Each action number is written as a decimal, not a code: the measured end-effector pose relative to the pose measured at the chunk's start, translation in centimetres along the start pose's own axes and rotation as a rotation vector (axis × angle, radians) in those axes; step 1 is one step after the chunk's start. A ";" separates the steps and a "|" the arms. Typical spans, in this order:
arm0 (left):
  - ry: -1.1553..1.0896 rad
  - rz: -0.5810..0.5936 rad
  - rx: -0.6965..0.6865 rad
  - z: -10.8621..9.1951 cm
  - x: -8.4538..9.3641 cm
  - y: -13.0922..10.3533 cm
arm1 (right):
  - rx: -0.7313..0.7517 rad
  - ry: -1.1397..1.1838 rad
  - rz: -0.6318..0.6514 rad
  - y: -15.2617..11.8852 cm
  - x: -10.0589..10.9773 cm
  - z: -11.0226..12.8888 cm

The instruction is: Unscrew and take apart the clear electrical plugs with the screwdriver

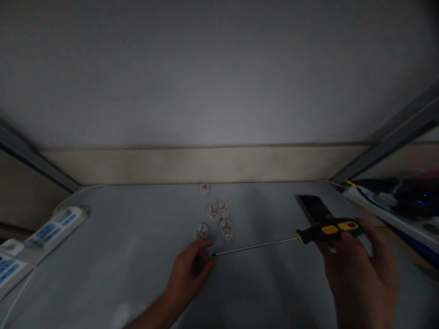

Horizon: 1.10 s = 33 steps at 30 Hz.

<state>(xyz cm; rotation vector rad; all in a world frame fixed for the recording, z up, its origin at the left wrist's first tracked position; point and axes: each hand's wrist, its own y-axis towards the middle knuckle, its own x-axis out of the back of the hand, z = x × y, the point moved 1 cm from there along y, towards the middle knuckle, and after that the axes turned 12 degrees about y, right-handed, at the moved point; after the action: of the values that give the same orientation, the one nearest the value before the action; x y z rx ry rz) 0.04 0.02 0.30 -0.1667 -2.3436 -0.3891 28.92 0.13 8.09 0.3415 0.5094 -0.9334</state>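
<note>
My right hand (360, 274) grips the black and yellow handle of a long screwdriver (257, 246), its shaft pointing left, almost level. Near the dark tip is my left hand (194, 262), thumb and forefinger curved and apart, with the tip by the gap between them. Whether a tiny part sits at the tip is too dim to tell. Just above my left fingertips lies a small round clear plastic piece with metal contacts (201, 230). Similar pieces form a cluster (224, 227) to its right, and a single one (204, 188) lies farther back.
A dark phone (313, 208) lies behind the screwdriver handle, partly hidden. White power strips with blue sockets (48, 233) run along the left side, with a cable. A pale wall (219, 100) closes off the back of the grey table (120, 228). Cluttered items (404, 201) stand at right.
</note>
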 end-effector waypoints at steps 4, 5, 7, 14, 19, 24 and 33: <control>0.054 -0.023 -0.049 0.2 -0.1 0.0 | -0.032 -0.005 0.010 -0.2 0.0 -0.1; 0.068 -0.031 -0.060 0.3 0.0 -0.1 | -0.047 -0.008 0.000 -0.2 0.1 0.0; 0.091 -0.044 -0.079 0.6 0.1 -0.2 | -0.072 -0.007 -0.024 -0.1 0.2 -0.1; 0.241 -0.081 -0.315 0.4 -0.1 -1.2 | -0.080 -0.097 -0.064 0.4 2.5 -1.6; 0.356 -0.137 -0.540 -1.2 -1.0 -1.4 | -0.221 -0.387 0.218 1.0 5.0 -3.4; 0.382 -0.172 -0.521 -1.3 -1.6 -0.9 | -0.078 -0.760 0.585 2.1 6.5 -5.5; 0.271 -0.221 -0.299 1.4 1.9 1.3 | 0.366 -1.026 0.915 2.0 6.5 -7.6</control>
<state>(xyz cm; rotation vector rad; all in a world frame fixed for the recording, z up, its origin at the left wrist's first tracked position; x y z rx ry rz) -1.94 1.69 1.00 0.0056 -2.0315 -0.8192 31.71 0.60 -1.70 0.3255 -0.7386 -0.1984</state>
